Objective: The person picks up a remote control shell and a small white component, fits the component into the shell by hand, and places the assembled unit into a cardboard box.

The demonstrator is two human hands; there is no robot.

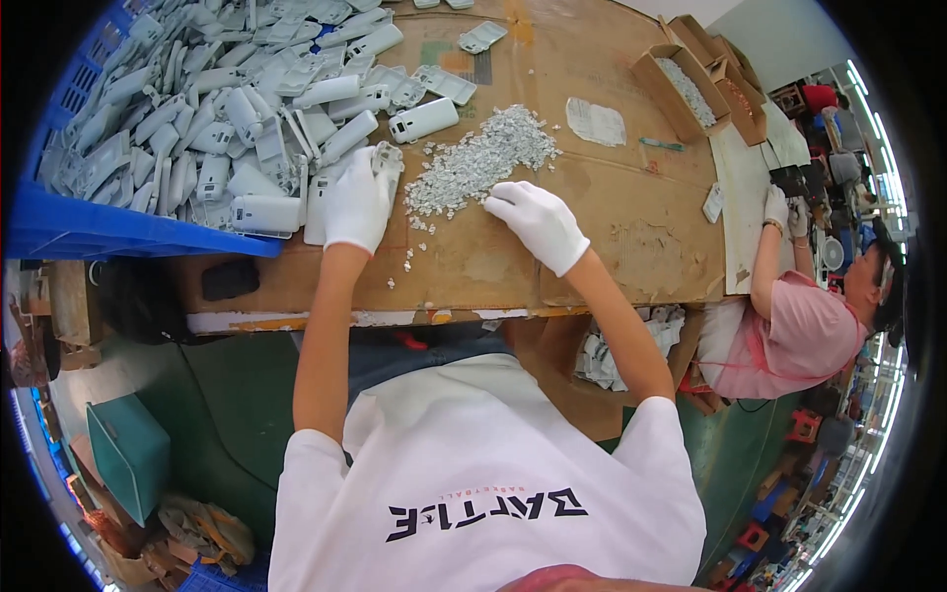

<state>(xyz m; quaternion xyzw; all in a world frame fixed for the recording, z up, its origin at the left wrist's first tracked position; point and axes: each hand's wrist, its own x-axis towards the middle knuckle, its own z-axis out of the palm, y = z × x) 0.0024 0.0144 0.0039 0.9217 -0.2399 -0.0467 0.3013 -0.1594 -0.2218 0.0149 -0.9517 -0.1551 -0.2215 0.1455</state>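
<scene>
White gloves cover both my hands. My left hand (357, 205) is closed around a pale plastic housing (388, 166), whose top part shows above the fingers. To the right of it lies a heap of small whitish plastic pieces (472, 166), spread on the cardboard tabletop. At the heap's lower right edge, my right hand (539, 223) has its fingertips drawn together. Whatever they pinch, if anything, is too small to make out. A large pile of similar pale housings (266, 118) fills the far left, and one loose housing (424, 119) lies just beyond my left hand.
A blue crate (148, 229) borders the pile of housings on the left. Right of the heap are a crumpled white sheet (596, 122), a thin teal tool (661, 144) and cardboard boxes (681, 91) of small parts. A co-worker (804, 331) sits at the right.
</scene>
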